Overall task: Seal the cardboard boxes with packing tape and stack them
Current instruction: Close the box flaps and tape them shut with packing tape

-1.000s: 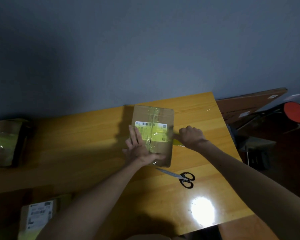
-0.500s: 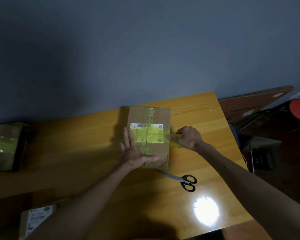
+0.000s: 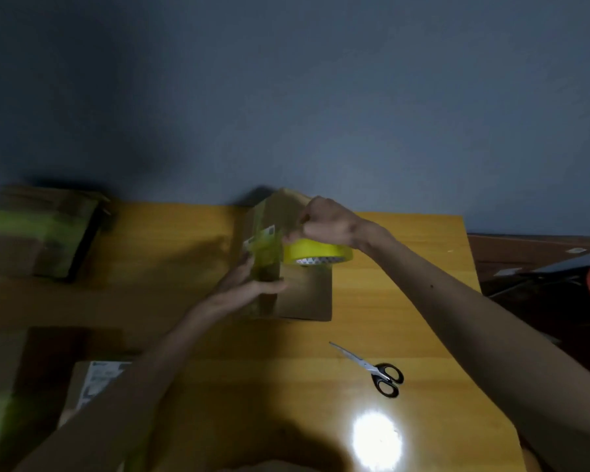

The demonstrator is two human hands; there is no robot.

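Scissors (image 3: 372,367) lie near box (image 3: 307,294); blurred boxes (image 3: 41,233), perhaps, left.

The box (image 3: 304,294) has been tipped onto its edge, tape roll (image 3: 315,249) lifted alongside.

The brown cardboard box (image 3: 304,298) stands tipped on edge, with a yellowish tape band (image 3: 269,253) wrapping its labelled left face. The yellow tape roll (image 3: 315,250) hangs against its upper right. A blurred, seemingly taped box (image 3: 41,233) sits far left, and a labelled box (image 3: 96,379) lies nearer.
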